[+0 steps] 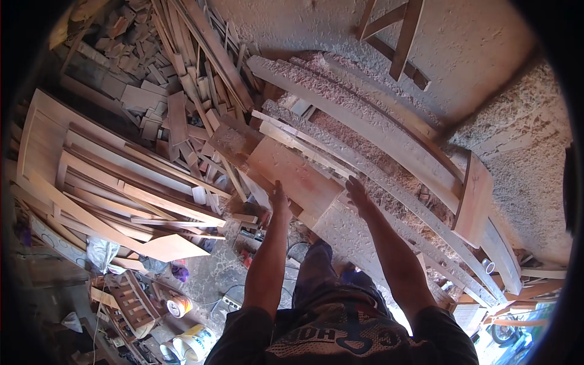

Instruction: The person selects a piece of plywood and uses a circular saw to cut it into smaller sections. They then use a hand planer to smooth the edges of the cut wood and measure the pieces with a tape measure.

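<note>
Both my arms reach forward to a flat reddish wooden board (292, 173) lying on a stack of planks. My left hand (279, 198) rests at the board's near left edge. My right hand (357, 193) lies at its near right corner, fingers against the wood; whether either hand grips the board I cannot tell. Long curved planks (389, 137) covered in sawdust run diagonally just beyond the board.
A heap of wood offcuts (158, 79) and long slats (121, 188) fills the left. Sawdust (486, 48) covers the floor at the top right. Tins (177, 306), a white bucket (190, 344) and a small wooden rack (131, 301) sit at the lower left.
</note>
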